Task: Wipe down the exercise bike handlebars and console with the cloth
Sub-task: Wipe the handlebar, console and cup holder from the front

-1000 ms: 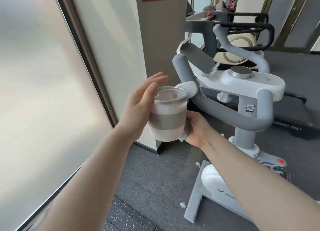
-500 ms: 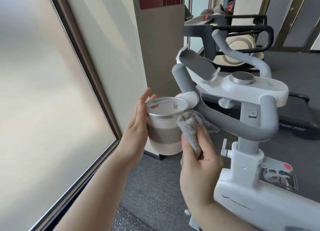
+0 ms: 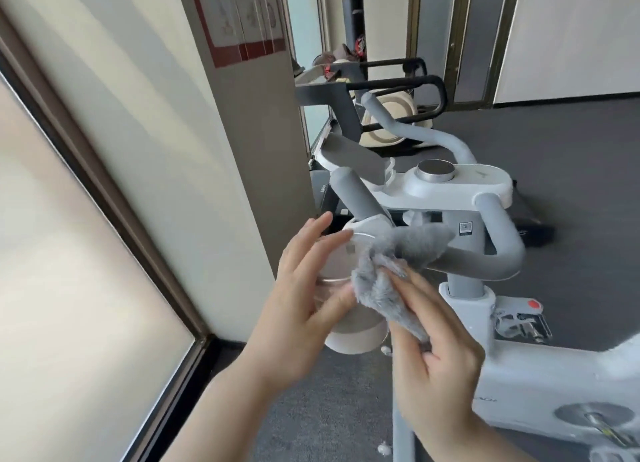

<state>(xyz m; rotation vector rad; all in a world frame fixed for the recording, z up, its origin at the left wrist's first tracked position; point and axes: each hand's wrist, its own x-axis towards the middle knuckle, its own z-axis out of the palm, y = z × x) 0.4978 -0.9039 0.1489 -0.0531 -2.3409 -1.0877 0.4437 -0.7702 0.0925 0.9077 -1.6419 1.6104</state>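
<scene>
Landmark: the cup holder [image 3: 349, 288], a white-and-grey cup mounted at the near-left end of the bike's handlebars [image 3: 478, 264].

Change since half a second back: the cloth [image 3: 384, 281], then bunched upright beside the holder's rim, now lies pressed across the holder's right wall, one flap trailing over the grey bar just right of it. The view has also closed in and tipped down on the holder.

Left hand [image 3: 304, 309]: on the holder's left side, thumb laid across the front wall, fingers spread and mostly straight past the rim. It steadies, not clenches; the grip reads as released, flat contact only.

Right hand [image 3: 436, 350]: below and right of the holder. Straight fingers press the cloth against the holder's wall; the cloth's lower tail runs down into the palm. Whether the thumb pinches that tail I cannot tell, so the grip on the cloth is uncertain.

Console [image 3: 457, 181]: white pod with a metal dial, up and right of the holder, untouched by either hand.

Judgement: wiping is under way at the holder and the bar end next to it. The long bar runs and the console look still to be done, so the task seems at an early stage.
</scene>
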